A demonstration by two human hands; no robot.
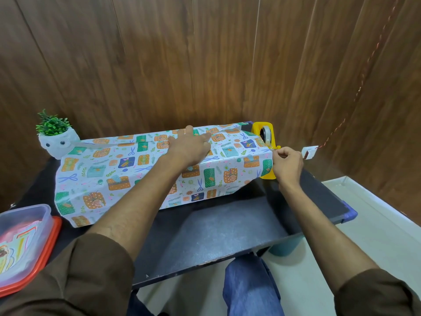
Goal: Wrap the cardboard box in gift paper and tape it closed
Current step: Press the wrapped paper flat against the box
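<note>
Paper (102,169) hides the box; left hand (190,148) presses flat on it, right hand (288,166) pinches faint tape (274,149).

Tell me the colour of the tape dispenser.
Yellow. The tape dispenser shows in the head view, at the right end of the wrapped box.
</note>
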